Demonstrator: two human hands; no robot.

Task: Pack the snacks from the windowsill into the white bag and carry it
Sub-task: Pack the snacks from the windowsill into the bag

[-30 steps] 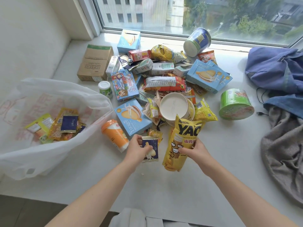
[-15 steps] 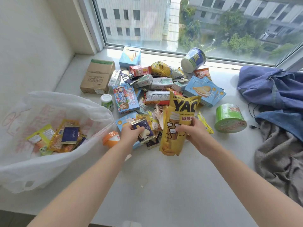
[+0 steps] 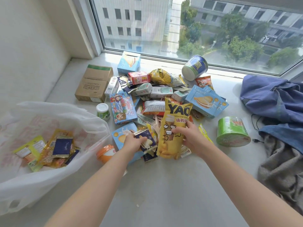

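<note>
Both hands have moved forward since a second ago, from the bare front of the windowsill point(image 3: 164, 185) onto the near edge of the pile point(image 3: 157, 95), and the yellow bag point(image 3: 176, 112) now stands upright in front of the white paper cup it then lay below, hiding it. The right hand point(image 3: 191, 135) has its fingers wrapped round the middle of that yellow bag, a puffy, glossy pouch with a crimped top. The left hand point(image 3: 133, 142) pinches a small navy packet point(image 3: 147, 139) (flat foil, gold-edged), fingers curled over its near side, just left of the yellow bag and over a pale blue carton point(image 3: 119, 136). The white bag point(image 3: 54, 115), thin crinkled translucent plastic, lies open on the windowsill at the left, well apart from both hands, with flat navy and yellow foil packets point(image 3: 62, 146) inside. The rest of the snacks are heaped between the hands and the window: rectangular cartons, soft pouches, a brown cardboard box point(image 3: 95, 82) at the back left, an orange cup point(image 3: 105, 153) just beside the white bag, a round green tub point(image 3: 232, 131) to the right and a blue tub point(image 3: 195, 67) tipped near the glass. Rumpled blue cloth point(image 3: 270, 99) and grey cloth point(image 3: 282, 164) lie at the far right.
</note>
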